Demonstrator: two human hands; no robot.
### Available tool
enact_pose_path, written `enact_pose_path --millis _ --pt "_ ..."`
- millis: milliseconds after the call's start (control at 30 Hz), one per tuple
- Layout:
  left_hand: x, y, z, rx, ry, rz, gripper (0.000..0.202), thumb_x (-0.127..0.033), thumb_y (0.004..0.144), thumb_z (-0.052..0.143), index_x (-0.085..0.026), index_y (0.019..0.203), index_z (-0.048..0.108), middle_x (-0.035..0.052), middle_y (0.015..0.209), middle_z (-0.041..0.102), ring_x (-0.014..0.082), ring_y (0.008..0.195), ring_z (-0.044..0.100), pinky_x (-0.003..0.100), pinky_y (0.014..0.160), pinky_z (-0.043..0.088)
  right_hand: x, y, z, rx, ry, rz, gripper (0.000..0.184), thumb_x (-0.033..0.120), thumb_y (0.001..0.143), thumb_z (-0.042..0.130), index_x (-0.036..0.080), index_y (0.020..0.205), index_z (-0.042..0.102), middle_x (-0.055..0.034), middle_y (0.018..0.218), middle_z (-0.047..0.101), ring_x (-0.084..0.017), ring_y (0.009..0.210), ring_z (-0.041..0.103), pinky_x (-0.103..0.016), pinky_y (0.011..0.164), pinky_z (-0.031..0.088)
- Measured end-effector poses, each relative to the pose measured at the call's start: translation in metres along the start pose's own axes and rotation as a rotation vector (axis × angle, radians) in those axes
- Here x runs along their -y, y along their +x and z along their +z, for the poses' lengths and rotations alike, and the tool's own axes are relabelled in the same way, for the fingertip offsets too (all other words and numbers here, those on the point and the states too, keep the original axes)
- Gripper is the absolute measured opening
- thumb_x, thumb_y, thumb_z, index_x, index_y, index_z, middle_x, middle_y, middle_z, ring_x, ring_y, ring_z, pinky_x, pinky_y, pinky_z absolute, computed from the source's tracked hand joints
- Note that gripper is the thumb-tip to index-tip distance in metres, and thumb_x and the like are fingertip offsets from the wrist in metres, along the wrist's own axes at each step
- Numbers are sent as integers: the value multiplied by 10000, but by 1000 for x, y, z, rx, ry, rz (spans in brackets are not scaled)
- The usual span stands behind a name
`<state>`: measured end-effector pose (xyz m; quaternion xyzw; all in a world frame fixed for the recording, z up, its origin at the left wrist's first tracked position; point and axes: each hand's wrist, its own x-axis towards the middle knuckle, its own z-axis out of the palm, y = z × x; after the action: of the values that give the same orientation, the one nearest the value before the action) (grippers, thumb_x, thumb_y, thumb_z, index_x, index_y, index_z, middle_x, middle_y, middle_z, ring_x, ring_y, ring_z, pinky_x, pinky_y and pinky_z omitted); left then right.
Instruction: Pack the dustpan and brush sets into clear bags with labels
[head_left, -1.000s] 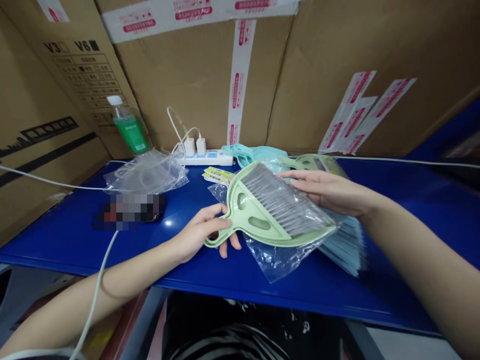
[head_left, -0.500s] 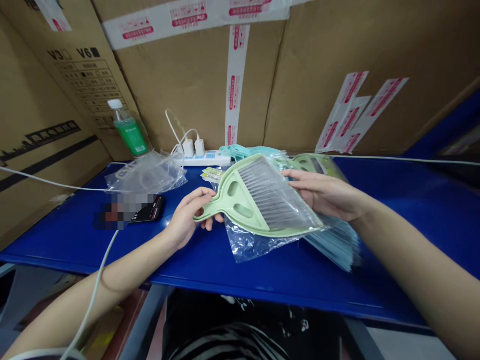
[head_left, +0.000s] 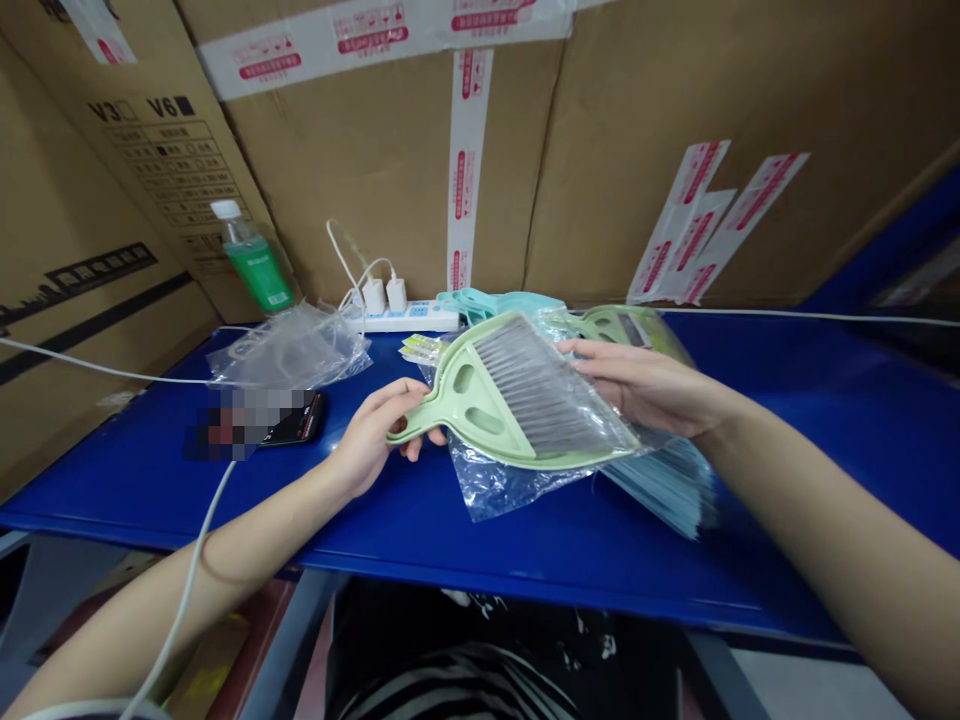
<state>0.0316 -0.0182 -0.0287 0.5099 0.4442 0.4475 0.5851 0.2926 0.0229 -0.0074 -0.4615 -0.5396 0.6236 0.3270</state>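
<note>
Here, a bagged dustpan (head_left: 480,400) is gripped by left hand (head_left: 371,440) and right hand (head_left: 645,390).
Slippage may be caused by the slick film (head_left: 495,485).

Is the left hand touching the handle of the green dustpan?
Touching. The head view shows the left hand gripping the green dustpan by its handle.

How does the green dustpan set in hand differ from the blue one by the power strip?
The green dustpan set is pale green, the blue dustpan light blue. The left hand holds the green set's handle and the right hand its bagged end; the blue one lies untouched on the table. Grey bristles show on the green set, none on the blue. Both look plastic.
</note>
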Motion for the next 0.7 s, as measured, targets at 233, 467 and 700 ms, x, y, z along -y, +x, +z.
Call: enact_pose_path --millis 233,467,700 --pt "-1 0 2 -16 42 1 247 -392 701 604 -180 778 503 10 536 653 88 383 464 190 397 299 -4 3 -7 190 131 -50 287 200 816 605 187 1101 636 -32 929 707 -84 735 648 -139 641 527" --pt "-2 0 1 -14 51 -2 238 -389 700 597 -183 770 500 9 532 650 89 382 457 194 398 298 -2 -3 -11 239 109 -55 504 251 761 690 179 1242 558 -9 847 705 -91 689 652 -148 613 527" --pt "0 0 0 -2 112 -9 247 -418 723 568 -188 780 498 -5 537 630 86 389 443 199 412 293 -5 -1 -7 251 3 -51 672 269 780 673 148 1386 407 -79 951 716 -157 783 688 -232 677 559"
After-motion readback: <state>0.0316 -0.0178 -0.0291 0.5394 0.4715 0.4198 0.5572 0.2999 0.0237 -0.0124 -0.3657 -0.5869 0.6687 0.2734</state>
